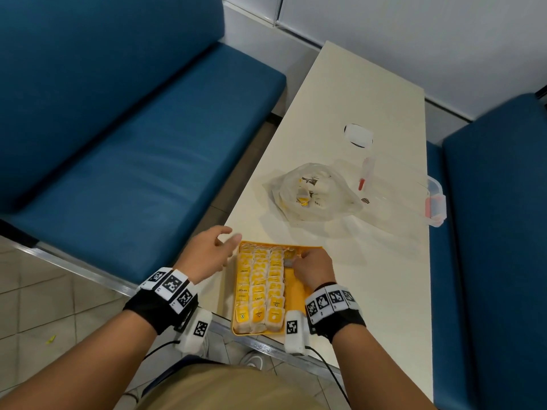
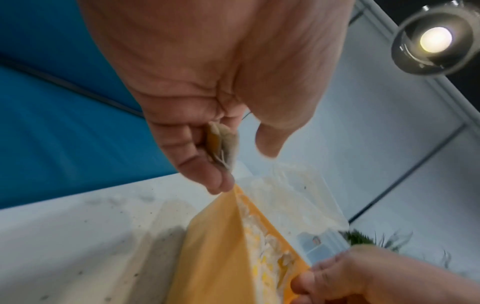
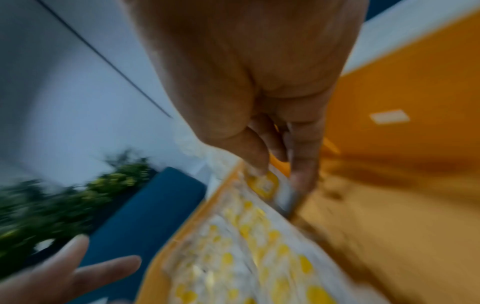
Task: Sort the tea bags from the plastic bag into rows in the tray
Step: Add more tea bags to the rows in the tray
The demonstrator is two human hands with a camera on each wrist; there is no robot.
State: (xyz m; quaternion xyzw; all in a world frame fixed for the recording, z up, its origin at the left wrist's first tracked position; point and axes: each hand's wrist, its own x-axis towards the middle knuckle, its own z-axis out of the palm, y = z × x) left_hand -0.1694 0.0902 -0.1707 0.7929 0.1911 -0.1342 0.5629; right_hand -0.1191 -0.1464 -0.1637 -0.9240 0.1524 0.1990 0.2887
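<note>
- Head view: a yellow tray (image 1: 307, 250) sits at the near end of a cream table (image 1: 370, 93), with blue padded benches (image 1: 142, 161) on either side.
- Three rows of tea bags (image 1: 260, 288) with yellow tags fill the left part of the tray; its right part is bare.
- The right hand (image 1: 313, 269) reaches into the tray's far end, its fingers curled and pinching one tea bag (image 1: 288, 261) at the head of a fourth row.
- The left hand (image 1: 204, 254) hovers just beside the tray's far left corner, fingers loosely spread.
- Farther along the table lies a crumpled clear plastic bag (image 1: 313, 193) with more tea bags inside. To its right is a clear lidded container (image 1: 435, 202) with red clips.
- Left wrist view: the left hand (image 2: 221, 82) has a small tea bag (image 2: 223, 144) tucked against its curled fingers (image 2: 207, 168), above the tray's outer wall (image 2: 215, 236). The thumb stands apart from it.
- The right hand (image 2: 363, 275) shows at the lower right, touching the tray rim.
- Right wrist view, blurred: the right hand (image 3: 254, 82) pinches a yellow-tagged tea bag (image 3: 270, 187) between thumb and fingers, at the far end of the tray (image 3: 402, 102).
- The filled rows (image 3: 246, 257) lie just beside it, and the left hand's fingers (image 3: 103, 267) show at the lower left.
</note>
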